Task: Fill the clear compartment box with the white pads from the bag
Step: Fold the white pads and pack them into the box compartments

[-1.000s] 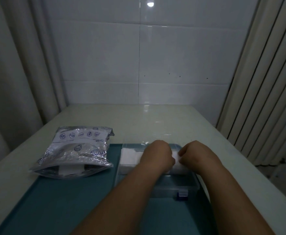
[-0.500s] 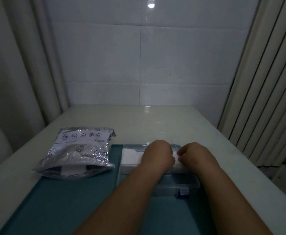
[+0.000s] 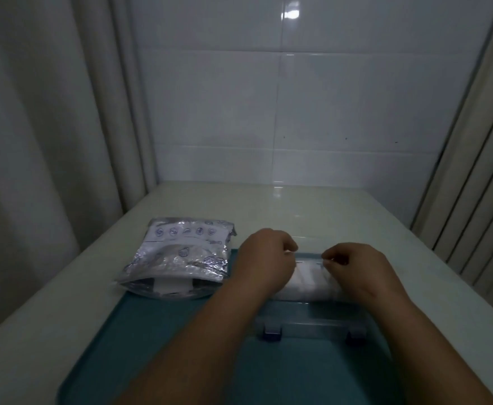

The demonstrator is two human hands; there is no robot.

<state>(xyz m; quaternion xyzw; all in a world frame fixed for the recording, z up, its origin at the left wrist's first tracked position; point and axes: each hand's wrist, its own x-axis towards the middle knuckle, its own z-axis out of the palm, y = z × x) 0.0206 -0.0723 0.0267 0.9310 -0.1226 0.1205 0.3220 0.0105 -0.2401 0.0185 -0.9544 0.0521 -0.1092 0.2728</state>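
Head: L hand, R hand over box.

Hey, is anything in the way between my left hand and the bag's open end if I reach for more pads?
Nothing visible. The left hand is over the clear box; the bag lies just left of it, open end toward you, white pads showing inside.

Counted on the counter: one crinkled silver foil bag, one clear plastic compartment box with two dark blue latches, and one teal rectangular tray. The white pads cannot be counted.
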